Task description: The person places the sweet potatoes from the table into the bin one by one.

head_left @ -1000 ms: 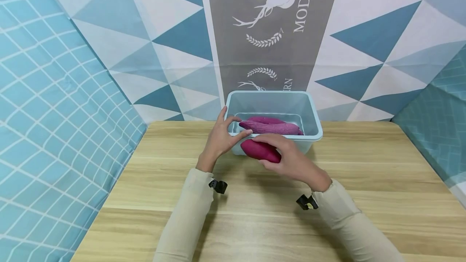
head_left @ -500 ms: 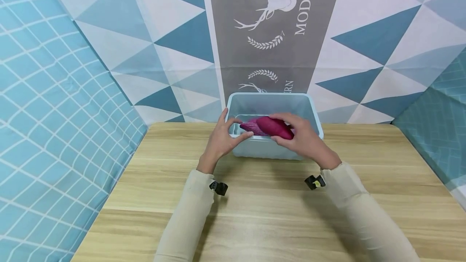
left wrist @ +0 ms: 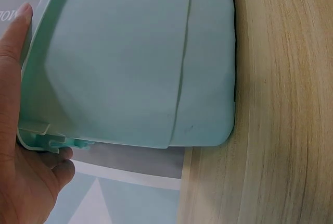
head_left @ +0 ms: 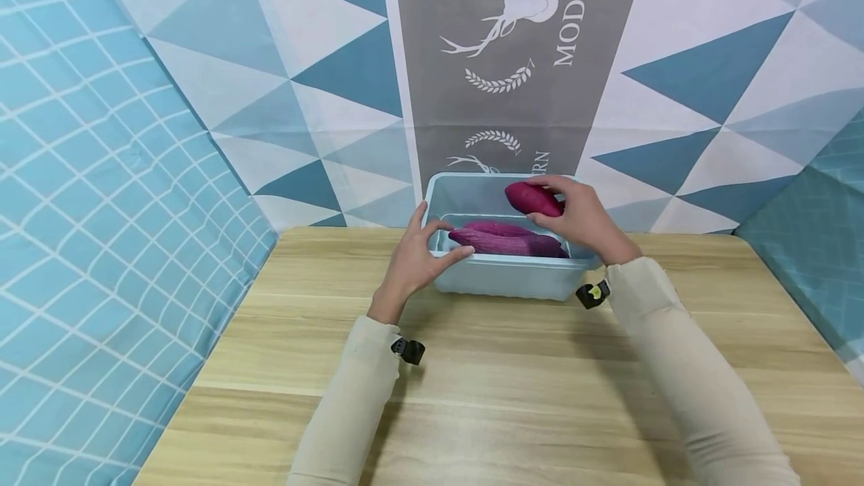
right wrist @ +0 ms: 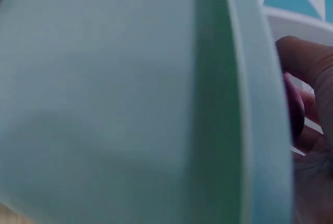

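My left hand (head_left: 413, 265) grips the left front corner of the light-blue plastic bin (head_left: 513, 276), its thumb along the front rim. In the left wrist view, the fingertips (left wrist: 63, 172) curl round the outside of that corner. My right hand (head_left: 583, 216) holds a smooth, tapered, dark-magenta sweet potato (head_left: 529, 199) over the right rear of the bin. In the right wrist view the bin's wall hides most of the sweet potato (right wrist: 295, 109). Long purple, ridged vegetables (head_left: 502, 240) lie inside the bin along its front wall.
The bin stands at the far edge of a wooden table (head_left: 472, 396), against a patterned backdrop (head_left: 337, 81). A blue gridded cloth (head_left: 115, 246) hangs at the left, and a teal cloth (head_left: 810, 208) at the right.
My right hand has lifted the sweet potato from in front of the bin over the front rim, then moved to the right and back. My left hand has stayed at the corner.
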`<state>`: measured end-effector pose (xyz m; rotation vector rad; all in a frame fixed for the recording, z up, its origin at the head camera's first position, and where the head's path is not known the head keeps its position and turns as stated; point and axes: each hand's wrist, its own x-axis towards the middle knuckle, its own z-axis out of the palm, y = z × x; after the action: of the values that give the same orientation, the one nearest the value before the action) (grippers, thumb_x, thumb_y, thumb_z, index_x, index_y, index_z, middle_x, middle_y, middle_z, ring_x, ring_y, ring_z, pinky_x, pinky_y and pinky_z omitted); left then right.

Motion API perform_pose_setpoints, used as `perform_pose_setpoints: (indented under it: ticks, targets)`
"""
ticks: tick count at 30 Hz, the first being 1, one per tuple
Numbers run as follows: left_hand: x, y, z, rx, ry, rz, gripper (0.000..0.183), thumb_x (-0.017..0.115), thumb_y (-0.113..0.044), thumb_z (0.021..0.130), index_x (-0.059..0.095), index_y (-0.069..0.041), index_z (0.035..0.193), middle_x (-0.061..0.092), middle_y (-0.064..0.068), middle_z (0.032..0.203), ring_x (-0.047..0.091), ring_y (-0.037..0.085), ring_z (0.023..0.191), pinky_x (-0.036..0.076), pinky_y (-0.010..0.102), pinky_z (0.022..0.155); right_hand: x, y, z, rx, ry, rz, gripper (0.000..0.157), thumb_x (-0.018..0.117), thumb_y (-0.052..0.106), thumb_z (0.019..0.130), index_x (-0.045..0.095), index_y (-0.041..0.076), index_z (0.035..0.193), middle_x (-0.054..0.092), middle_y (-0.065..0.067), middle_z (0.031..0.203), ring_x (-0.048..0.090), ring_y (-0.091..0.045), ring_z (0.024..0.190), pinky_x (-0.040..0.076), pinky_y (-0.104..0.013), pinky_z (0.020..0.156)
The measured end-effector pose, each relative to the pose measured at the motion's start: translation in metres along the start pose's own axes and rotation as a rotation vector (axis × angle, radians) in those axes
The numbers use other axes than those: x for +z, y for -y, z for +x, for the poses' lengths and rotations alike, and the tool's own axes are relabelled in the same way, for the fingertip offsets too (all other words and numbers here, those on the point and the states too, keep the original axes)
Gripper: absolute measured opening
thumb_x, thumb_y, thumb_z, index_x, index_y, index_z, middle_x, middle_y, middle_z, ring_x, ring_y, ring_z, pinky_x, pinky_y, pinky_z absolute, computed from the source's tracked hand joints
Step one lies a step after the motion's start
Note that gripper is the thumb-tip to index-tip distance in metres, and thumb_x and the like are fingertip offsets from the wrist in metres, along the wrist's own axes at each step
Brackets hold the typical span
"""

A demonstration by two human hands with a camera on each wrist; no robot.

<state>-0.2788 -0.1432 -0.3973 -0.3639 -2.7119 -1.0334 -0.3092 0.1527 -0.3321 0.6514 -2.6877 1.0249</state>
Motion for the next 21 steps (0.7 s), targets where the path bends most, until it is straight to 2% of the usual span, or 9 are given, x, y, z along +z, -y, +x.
perform_pose_setpoints:
  ticks: [5, 11, 17, 21]
  targets:
    - [0.002, -0.001, 0.000, -0.013, 0.002, 0.003, 0.067, 0.067, -0.075, 0.079, 0.066, -0.025, 0.123, 0.011, 0.002, 0.172, 0.042, 0.044, 0.145, 0.051, 0.061, 0.100, -0.005, -0.012, 0.007, 0.054, 0.006, -0.015, 0.058, 0.077, 0.013, 0.089, 0.054, 0.010, 0.142, 0.057, -0.021, 0.141, 0.057, -0.042, 0.119, 0.053, -0.059, 0.098]
    - [0.002, -0.002, -0.001, -0.013, 0.012, 0.011, 0.073, 0.063, -0.081, 0.077, 0.065, -0.026, 0.125, 0.011, 0.002, 0.172, 0.046, 0.043, 0.142, 0.054, 0.058, 0.094, -0.003, -0.017, 0.006, 0.102, 0.062, -0.039, 0.060, 0.075, 0.017, 0.091, 0.051, 0.005, 0.144, 0.049, -0.023, 0.151, 0.051, -0.046, 0.132, 0.042, -0.062, 0.110]
    - [0.000, -0.003, 0.000, -0.011, 0.010, 0.009, 0.071, 0.063, -0.081, 0.078, 0.065, -0.027, 0.124, 0.011, 0.002, 0.172, 0.050, 0.042, 0.139, 0.057, 0.055, 0.087, -0.001, -0.015, 0.002, 0.075, 0.077, -0.037, 0.060, 0.074, 0.017, 0.092, 0.050, 0.005, 0.145, 0.046, -0.022, 0.154, 0.046, -0.044, 0.138, 0.037, -0.063, 0.114]
    - [-0.001, 0.000, 0.000, -0.012, 0.013, 0.004, 0.072, 0.063, -0.080, 0.078, 0.065, -0.026, 0.126, 0.009, 0.001, 0.172, 0.047, 0.042, 0.142, 0.056, 0.056, 0.089, -0.002, -0.013, 0.000, 0.072, 0.062, -0.042, 0.058, 0.074, 0.018, 0.092, 0.052, 0.006, 0.144, 0.047, -0.021, 0.153, 0.043, -0.043, 0.141, 0.036, -0.064, 0.114]
